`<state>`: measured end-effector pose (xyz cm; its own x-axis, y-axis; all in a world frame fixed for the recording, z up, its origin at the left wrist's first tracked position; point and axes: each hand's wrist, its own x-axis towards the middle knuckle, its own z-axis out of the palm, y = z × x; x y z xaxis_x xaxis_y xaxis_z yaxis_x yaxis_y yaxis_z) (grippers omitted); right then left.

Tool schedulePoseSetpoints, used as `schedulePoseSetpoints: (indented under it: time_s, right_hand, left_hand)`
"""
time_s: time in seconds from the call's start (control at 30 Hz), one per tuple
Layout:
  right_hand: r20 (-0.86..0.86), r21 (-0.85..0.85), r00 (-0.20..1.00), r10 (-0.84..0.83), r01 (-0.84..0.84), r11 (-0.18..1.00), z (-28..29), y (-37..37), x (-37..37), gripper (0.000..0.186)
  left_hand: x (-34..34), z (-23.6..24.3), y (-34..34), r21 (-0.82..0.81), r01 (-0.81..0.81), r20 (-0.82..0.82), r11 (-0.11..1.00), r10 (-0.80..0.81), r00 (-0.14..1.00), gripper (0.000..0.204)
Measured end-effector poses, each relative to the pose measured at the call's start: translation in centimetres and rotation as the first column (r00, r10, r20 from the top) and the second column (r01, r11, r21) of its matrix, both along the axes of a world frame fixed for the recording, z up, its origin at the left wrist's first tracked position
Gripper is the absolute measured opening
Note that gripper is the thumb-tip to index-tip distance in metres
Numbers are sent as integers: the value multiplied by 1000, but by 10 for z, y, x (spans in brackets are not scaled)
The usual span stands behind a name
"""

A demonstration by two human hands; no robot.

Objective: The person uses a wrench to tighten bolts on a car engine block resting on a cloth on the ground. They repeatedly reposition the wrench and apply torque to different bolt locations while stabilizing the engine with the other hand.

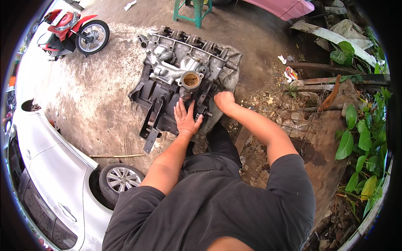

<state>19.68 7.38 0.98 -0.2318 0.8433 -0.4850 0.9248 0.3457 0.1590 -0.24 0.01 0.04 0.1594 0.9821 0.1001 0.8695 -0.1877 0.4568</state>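
Note:
An engine (164,62) rests on a crumpled greyish sheet (231,69), with silver cast parts on top, a round port (190,79) and darker castings lower down. A dark metal bracket (155,123) sticks out toward me at its lower left. My left hand (186,116) lies on the dark lower casting below the round port, fingers outstretched and apart. My right hand (224,100) is closed at the engine's right side, beside another dark bracket (204,100). Whatever its fingers hold, if anything, is hidden.
A white car (54,159) with an exposed wheel (121,180) stands at lower left. A red scooter (67,27) is upper left, a green stool (197,14) and pink object (280,6) at the top. Planks (331,83), wire mesh, rubble and leafy plants (364,146) line the right side.

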Motion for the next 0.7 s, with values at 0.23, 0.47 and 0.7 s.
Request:
schedulePoseSetpoints:
  time_s: [0.23,0.47,0.7]
  right_hand:
    - [-189,-95,932,309,-330,939,-3,30,54,22]
    - [-336,-246,852,402,-491,835,-34,76,95,47]
    - [-435,-172,817,378,-487,856,-94,72,110,50]
  left_hand:
    - [-1,-3,-2,-22,3,-9,1000,-3,1000,71]
    - [0,-8,-3,4,-19,-35,1000,19,999,69]
    - [0,-10,-5,-19,-25,-33,1000,25,999,70]
